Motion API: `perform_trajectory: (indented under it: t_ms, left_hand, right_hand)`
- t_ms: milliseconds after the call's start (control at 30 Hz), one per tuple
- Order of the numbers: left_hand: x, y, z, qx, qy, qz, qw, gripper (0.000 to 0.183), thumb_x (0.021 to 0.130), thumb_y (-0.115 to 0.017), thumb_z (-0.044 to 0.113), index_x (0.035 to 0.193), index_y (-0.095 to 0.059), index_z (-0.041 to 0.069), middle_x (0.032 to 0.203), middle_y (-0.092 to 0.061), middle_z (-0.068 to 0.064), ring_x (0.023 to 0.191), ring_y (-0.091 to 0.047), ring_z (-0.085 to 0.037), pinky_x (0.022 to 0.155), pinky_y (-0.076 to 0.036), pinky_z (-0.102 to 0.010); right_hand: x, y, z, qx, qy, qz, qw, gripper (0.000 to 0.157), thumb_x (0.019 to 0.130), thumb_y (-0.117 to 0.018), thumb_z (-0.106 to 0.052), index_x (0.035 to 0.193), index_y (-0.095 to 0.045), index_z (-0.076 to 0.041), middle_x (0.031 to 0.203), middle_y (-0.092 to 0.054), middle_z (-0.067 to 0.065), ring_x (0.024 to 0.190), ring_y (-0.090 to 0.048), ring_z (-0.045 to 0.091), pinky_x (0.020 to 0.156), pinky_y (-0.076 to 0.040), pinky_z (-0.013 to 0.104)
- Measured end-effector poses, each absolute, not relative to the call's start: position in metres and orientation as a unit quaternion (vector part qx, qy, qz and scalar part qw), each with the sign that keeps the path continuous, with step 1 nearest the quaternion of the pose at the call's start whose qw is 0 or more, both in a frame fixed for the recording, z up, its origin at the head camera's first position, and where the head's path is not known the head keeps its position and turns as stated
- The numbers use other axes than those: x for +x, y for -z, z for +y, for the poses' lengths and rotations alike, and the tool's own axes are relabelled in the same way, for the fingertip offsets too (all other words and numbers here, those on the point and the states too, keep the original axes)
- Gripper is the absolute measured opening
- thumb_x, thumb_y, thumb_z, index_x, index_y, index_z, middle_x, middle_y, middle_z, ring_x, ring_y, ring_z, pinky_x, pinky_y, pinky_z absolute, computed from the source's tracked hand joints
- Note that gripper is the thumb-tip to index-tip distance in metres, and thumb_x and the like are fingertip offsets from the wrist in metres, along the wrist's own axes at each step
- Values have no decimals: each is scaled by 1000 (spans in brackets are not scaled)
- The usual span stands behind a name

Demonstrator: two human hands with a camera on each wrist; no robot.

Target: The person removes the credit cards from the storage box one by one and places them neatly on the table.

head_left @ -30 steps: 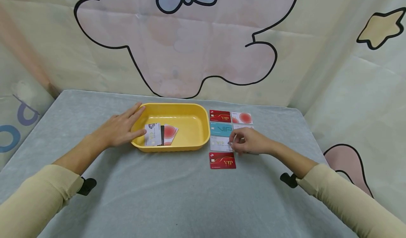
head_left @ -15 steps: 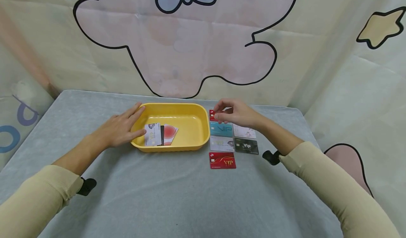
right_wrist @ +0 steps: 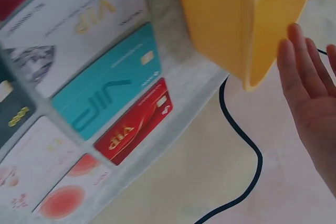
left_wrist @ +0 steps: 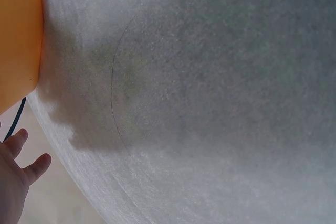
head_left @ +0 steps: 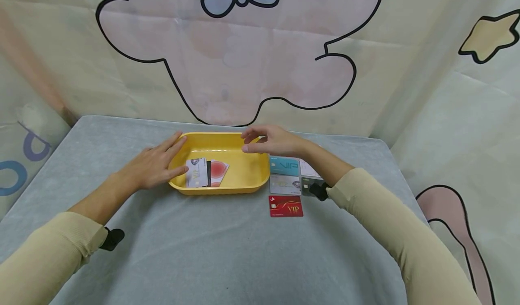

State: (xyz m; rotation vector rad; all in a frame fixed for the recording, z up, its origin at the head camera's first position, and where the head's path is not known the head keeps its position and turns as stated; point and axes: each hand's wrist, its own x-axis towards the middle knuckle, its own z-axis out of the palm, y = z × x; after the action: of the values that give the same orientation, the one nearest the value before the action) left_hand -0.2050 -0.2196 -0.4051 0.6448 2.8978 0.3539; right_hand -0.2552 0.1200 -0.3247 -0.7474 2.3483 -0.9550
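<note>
The shallow yellow plastic tray (head_left: 219,136) sits in the middle of the frame on the grey felt-covered table (head_left: 203,251). Three cards lie overlapping on its floor: a white card (head_left: 196,173), a black card (head_left: 208,173) and a pale card with a red circle (head_left: 219,169).

The left hand (head_left: 152,165) lies flat against the tray's left wall with its fingers stretched out, gripping nothing. The right hand (head_left: 274,142) hovers over the tray's far right rim. Its fingers are loose and straight, and I can see no card in them from the wrist view.

Just right of the tray the rest are laid out in rows: a teal VIP card (head_left: 284,165), a white VIP card (head_left: 284,184) and a red VIP card (head_left: 286,205) lowest in the frame. The wrist view shows another red VIP card (right_wrist: 134,121) beside the teal one.

- **Sleeve over the rows:** the right forearm crosses above the cards, so a dropped wrist or sleeve could drag them out of line.
- **Tray held only by touch:** the left hand is merely leaning on it, so a knock on the rim might slide it along the cloth.
- **Thin cards on soft cloth:** they look awkward to lift, and a fingertip could push one under its neighbour or pick up two.
</note>
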Motion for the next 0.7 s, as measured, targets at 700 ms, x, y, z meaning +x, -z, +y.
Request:
perform_trajectory:
  t_ms: [700]
  left_hand:
    - [-205, 405, -220, 226, -121, 965, 61, 85, 98, -51, 51, 159, -16, 4, 165, -9, -19, 141, -34, -44, 101, -36, -69]
  right_hand:
    - [-273, 338, 62, -292, 286, 819, 404, 81, 83, -78, -28, 152, -38, -14, 150, -46, 12, 131, -51, 27, 105, -45, 38]
